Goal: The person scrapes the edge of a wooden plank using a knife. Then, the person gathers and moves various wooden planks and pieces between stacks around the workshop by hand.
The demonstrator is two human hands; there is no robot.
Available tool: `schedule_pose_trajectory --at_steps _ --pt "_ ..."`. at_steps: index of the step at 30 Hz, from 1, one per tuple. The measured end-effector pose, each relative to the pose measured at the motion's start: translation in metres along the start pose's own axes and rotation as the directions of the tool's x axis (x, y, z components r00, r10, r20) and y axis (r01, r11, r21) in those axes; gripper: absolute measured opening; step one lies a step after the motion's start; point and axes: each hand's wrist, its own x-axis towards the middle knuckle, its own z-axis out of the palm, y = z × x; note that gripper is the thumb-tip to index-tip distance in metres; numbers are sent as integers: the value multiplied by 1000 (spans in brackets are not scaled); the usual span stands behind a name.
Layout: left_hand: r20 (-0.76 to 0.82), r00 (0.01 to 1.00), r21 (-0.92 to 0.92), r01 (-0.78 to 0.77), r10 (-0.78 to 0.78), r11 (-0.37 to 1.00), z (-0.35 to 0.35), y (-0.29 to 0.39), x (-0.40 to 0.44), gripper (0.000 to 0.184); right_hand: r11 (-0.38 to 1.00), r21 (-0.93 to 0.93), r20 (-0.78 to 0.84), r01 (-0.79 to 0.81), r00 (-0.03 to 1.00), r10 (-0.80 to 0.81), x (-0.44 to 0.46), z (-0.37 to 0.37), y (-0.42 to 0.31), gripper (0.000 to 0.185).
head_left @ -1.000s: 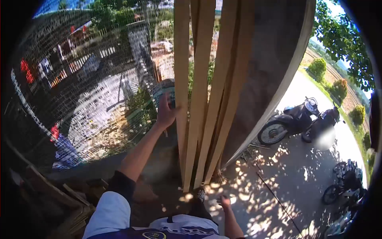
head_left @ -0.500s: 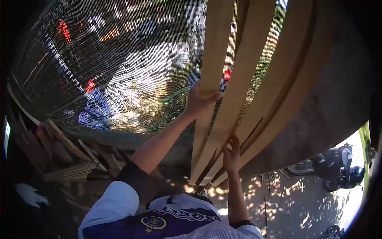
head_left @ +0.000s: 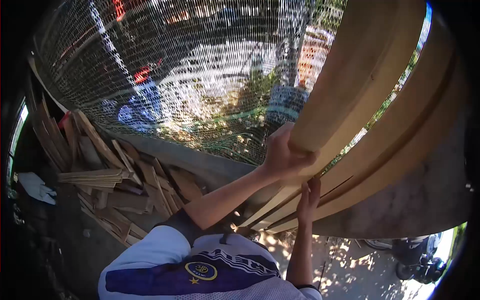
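Note:
Several long pale wooden planks point(head_left: 395, 105) lean upright against a grey wall, their lower ends near the ground. My left hand point(head_left: 287, 154) is wrapped round the edge of the leftmost plank point(head_left: 345, 75), thumb across its front face. Lower down, my right hand point(head_left: 309, 197) touches the planks from below, its fingers up against their faces. Its grip is partly hidden, and I cannot make out exactly what its fingers hold.
A mesh net point(head_left: 215, 75) over a low concrete ledge point(head_left: 185, 155) fills the upper left. Scrap wood pieces point(head_left: 125, 200) lie heaped at the left, beside a white glove point(head_left: 36, 187). Parked motorcycles point(head_left: 420, 257) stand at the lower right.
The view has turned to the right-hand planks' side. My right hand has risen from low down to the planks. My left hand has closed round the leftmost plank, which now tilts more to the right.

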Motion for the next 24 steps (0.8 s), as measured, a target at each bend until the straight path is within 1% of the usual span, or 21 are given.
schedule_pose_trajectory --at_steps 1,4,7,10,13,16,17,19,20,23,24 --pt "2 999 56 -41 41 998 -1 0 0 47 1000 -26 -27 -2 1000 1 -1 -2 -2 46" --pt "-1 990 -38 -139 139 990 -4 7 -1 49 959 -244 99 -142 980 170 1 -14 0 29" --pt "103 995 -117 16 -3 993 -20 25 -12 48 983 -166 112 -75 989 94 0 -11 -10 32" --pt "147 980 -195 164 -136 967 -44 35 -22 49 999 46 113 10 994 -15 -9 5 -15 27" --pt "124 986 -205 135 -112 969 -72 21 -33 51 984 178 84 7 996 -23 -27 28 -37 24" --pt "55 991 -199 133 -124 971 -111 29 -42 53 995 94 146 -18 989 4 -44 40 -34 25" --pt "23 989 -165 150 -148 975 -125 33 -47 55 993 96 191 -68 980 49 -50 42 -27 26" --pt "-34 981 -99 184 -189 978 -155 41 -58 58 989 128 228 -80 972 49 -62 52 -15 23" --pt "-48 986 -103 154 -160 983 -169 36 -65 57 986 148 241 -80 970 43 -64 62 -15 22" --pt "-94 993 -113 67 -77 991 -204 7 -91 56 983 128 393 -132 916 72 -73 99 -50 19" --pt "-123 989 -129 65 -81 990 -212 7 -95 57 985 125 392 -116 918 58 -76 110 -53 19"
